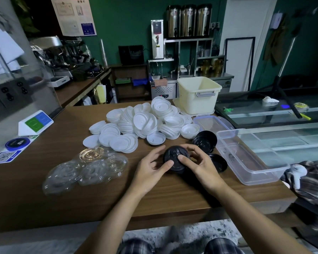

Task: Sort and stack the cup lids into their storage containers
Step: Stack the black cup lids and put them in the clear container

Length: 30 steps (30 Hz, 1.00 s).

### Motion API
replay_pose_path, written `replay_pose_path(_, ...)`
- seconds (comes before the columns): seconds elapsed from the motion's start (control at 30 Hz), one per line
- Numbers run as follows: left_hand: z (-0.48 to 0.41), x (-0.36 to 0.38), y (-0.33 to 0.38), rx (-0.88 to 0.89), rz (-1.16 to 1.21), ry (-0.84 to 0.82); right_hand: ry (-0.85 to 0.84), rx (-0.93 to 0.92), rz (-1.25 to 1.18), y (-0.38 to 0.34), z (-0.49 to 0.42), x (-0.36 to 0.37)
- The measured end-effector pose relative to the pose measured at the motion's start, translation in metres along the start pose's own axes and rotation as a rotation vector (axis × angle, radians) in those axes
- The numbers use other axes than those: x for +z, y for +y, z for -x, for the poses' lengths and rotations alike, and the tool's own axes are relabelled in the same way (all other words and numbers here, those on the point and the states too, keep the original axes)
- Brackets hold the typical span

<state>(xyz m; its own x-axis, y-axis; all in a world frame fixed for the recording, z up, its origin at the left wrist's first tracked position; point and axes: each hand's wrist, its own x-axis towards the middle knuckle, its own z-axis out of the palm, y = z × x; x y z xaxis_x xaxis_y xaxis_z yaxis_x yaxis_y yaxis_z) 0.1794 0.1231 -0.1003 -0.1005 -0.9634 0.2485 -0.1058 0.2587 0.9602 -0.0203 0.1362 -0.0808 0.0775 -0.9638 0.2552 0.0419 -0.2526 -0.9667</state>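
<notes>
Cafe counter, wooden top (44, 195). Both hands grip a black lid stack (175, 158) at centre: left hand (151, 169) fingers curled on its left edge, right hand (200, 163) thumb on top, fingers round the far rim. Square the rims before lifting into the clear tub (250, 158) just right. White lids (141, 123) and clear lids (86, 167) unsorted.

A café counter: espresso machine (62, 54), steel tea urns (188, 21), and heaped white cup lids (145, 123).

Three steel urns (188, 21) stood against the green wall (127, 19), an espresso machine (62, 54) sat at far left, and a white sign (35, 123) stood on the table (44, 198).
</notes>
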Motion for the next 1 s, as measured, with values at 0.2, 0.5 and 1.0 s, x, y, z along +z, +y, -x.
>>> replay_pose_path(0.2,-0.003,0.016,0.014,0.024,-0.111,-0.027,0.163,-0.011,-0.099,-0.03,-0.018,-0.02)
replay_pose_path(0.5,-0.019,0.082,0.015,0.495,-0.676,-0.348,0.244,-0.004,-0.083,-0.059,-0.01,-0.069)
replay_pose_path(1.0,-0.001,0.043,0.012,0.372,-0.661,-0.212,0.225,-0.048,0.023,-0.05,-0.004,-0.06)
